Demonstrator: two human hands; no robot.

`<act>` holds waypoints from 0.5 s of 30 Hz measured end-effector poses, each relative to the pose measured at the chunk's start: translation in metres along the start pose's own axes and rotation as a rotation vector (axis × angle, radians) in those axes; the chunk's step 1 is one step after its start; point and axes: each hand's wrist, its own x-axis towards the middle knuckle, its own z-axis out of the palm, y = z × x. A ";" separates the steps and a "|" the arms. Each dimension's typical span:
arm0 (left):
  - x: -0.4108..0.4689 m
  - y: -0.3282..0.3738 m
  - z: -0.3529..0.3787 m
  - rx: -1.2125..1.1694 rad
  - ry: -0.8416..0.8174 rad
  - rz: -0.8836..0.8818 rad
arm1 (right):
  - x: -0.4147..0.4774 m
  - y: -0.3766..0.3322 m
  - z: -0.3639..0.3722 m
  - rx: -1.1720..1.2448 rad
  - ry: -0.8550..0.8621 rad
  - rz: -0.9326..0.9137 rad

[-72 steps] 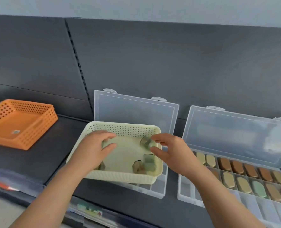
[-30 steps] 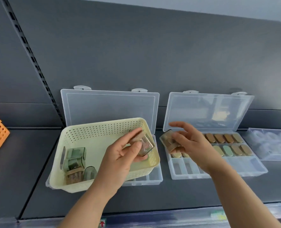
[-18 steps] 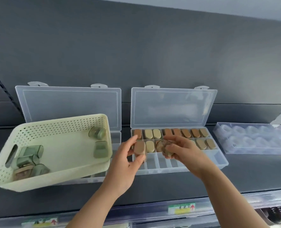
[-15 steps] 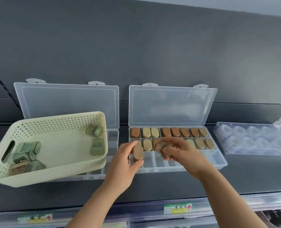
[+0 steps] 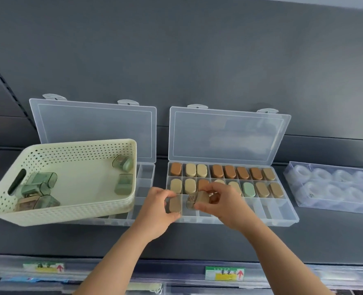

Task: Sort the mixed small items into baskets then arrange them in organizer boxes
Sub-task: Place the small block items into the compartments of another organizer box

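L hand (image 5: 159,209) grips a tan case (image 5: 174,205), thumb and fingers curled round its sides, low over the front-row corner slot at 7 o'clock of the right box (image 5: 282,217). R hand (image 5: 223,201) pinches a second case (image 5: 195,200), brownish w/ a dark see-through end, fingers on top, thumb below. It sits just at 3 o'clock of the tan case, the two nearly touching. Can't tell if either case touches the box floor.

Right box: right lid (image 5: 225,137) stands up at 12, against the grey back panel (image 5: 197,60). Back and mid rows hold small oval cases, brown and tan, plus one green case (image 5: 248,189) in the mid row toward 3 o'clock. Part of the mid row is hidden behind R hand.

Cream basket (image 5: 70,213) is at 9 o'clock of the hands, resting on top of the left box (image 5: 146,182) and overhanging it toward 9. Left lid (image 5: 91,126) is up too. In the basket: two green cases (image 5: 123,163) by its 3 o'clock wall, and a cluster (image 5: 38,186) of green and brownish cases at its 8 o'clock, next to the handle slot (image 5: 16,181).

Clear tray (image 5: 335,208) of white rolls (image 5: 318,175) at 3 o'clock, well apart from the hands, on the same grey shelf (image 5: 197,241). Price tag (image 5: 224,273) w/ red arrow on the shelf edge at 6.
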 end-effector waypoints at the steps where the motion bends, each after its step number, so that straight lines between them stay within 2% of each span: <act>1: 0.000 0.000 -0.001 -0.008 -0.009 -0.003 | 0.002 0.000 0.003 -0.046 -0.004 -0.034; 5: -0.002 -0.001 -0.002 -0.020 -0.017 0.001 | 0.010 -0.001 0.016 -0.251 -0.012 -0.157; 11: -0.014 -0.002 -0.001 0.000 0.109 0.070 | 0.018 -0.001 0.026 -0.421 -0.063 -0.161; 15: -0.023 -0.001 -0.005 0.023 0.169 0.138 | 0.016 0.002 0.027 -0.449 -0.072 -0.201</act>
